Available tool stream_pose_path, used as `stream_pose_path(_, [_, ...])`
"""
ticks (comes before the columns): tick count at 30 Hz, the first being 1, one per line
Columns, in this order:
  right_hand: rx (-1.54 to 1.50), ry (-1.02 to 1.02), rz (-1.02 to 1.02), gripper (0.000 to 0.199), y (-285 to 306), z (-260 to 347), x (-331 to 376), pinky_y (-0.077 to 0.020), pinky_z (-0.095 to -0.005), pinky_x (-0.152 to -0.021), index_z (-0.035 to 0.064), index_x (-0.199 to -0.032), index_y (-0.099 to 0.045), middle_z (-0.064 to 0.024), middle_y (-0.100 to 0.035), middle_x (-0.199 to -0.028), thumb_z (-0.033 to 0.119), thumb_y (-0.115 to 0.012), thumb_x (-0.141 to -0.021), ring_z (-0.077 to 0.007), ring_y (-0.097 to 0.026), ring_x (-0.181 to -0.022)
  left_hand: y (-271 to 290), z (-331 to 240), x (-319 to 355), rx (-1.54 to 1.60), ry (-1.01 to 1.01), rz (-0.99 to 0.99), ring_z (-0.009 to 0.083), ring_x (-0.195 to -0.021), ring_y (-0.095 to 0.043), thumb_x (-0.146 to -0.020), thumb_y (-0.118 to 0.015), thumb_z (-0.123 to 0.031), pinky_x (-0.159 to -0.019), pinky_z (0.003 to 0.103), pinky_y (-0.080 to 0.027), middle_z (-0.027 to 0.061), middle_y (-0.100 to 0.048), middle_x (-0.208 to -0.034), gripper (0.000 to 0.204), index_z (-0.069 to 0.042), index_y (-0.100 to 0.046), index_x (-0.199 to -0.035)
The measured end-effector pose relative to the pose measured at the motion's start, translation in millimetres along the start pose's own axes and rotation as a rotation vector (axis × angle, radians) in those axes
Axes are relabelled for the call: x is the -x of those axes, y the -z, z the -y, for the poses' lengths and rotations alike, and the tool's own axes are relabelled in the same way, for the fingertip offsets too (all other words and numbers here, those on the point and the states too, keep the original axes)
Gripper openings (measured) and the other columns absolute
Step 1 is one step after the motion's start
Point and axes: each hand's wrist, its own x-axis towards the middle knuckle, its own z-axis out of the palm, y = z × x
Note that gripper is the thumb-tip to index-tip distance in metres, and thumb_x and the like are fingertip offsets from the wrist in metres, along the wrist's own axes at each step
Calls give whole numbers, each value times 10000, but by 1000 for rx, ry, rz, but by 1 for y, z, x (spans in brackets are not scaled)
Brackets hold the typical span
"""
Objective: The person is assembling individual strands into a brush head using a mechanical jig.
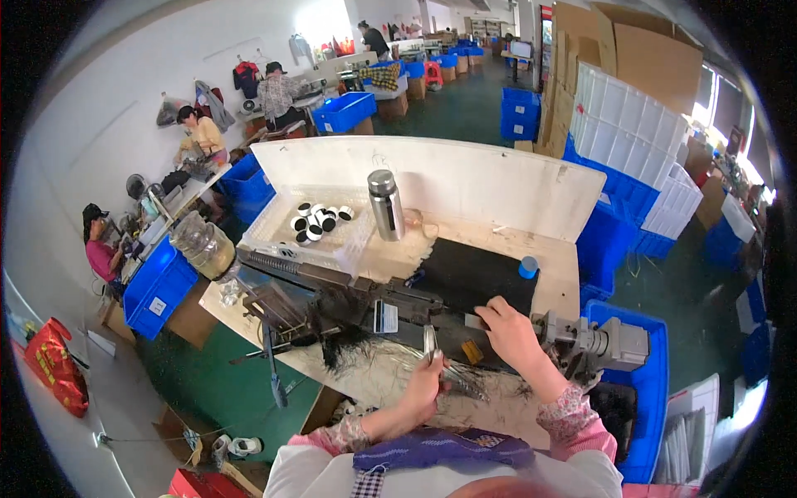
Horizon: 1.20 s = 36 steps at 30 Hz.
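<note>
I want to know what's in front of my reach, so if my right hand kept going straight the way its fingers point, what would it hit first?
The right hand points up and left across the bench. Its fingertips already rest at a small grey block. Beyond that lies the black mat, though depth is hard to judge.

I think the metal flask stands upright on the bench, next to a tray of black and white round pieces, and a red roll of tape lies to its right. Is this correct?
Nearly. The head view shows the roll of tape is blue, not red. The metal flask does stand upright beside the tray of black and white round pieces.
</note>
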Motion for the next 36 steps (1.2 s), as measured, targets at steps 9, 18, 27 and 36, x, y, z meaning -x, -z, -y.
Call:
stream_pose_path(9, [131, 14, 108, 65, -11, -10, -8, -514, -353, -618, 61, -792, -562, -82, -543, -804, 55, -582, -730, -245, -605, -770, 75, -119, -12, 1016, 177, 295, 51, -439, -283, -948, -511, -181, -372, 214, -176, -29, -378, -630, 151, -59, -503, -859])
stream_pose_path(18, [215, -109, 711, 156, -35, -35, -88, -507, -421, -692, 13, -866, -640, -117, -599, -837, 137, -635, -772, -327, -613, -831, 57, -40, -5, -1052, -537, 373, 229, -523, -552, -906, -569, -261, -521, 348, -431, 124, -578, -590, 301, 2, -647, -783])
stream_pose_path(27, [-263, 24, 379, 204, 20, -38, -31, -496, -408, -693, 19, -830, -641, -118, -585, -793, 218, -669, -797, -322, -610, -811, -30, -57, -107, -1288, -654, 388, 373, -677, -632, -850, -598, -357, -612, 428, -490, 198, -630, -690, 342, -38, -693, -775])
stream_pose_path(36, [-144, 162, 78, 122, -27, -39, -39, -480, -401, -695, 54, -789, -587, -113, -566, -727, 139, -662, -747, -309, -589, -763, -20, -110, -90, -1765, -1318, 214, 314, -685, -593, -659, -624, -83, -590, 427, -493, 112, -554, -689, 76, -46, -582, -608])
